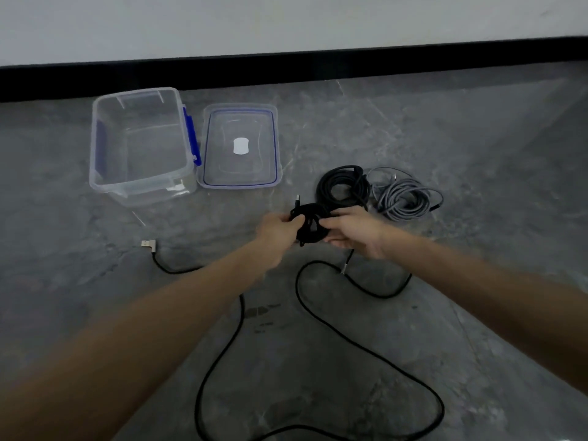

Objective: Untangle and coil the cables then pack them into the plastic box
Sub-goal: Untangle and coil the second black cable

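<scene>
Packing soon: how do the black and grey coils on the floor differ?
The black coil is a neat, tight ring; the grey coil is looser, with ends straying out. The black coil lies nearer the lid; the grey coil sits farther right. Both rest on the floor, outside the plastic box.

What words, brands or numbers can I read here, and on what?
No text is legible anywhere.
White sticker on the clear plastic lid with blue seal: blank or too blurred.
White patch on the clear plastic box: too small to read.
Small black cable coil gripped by the left hand and right hand: no print visible.
</scene>
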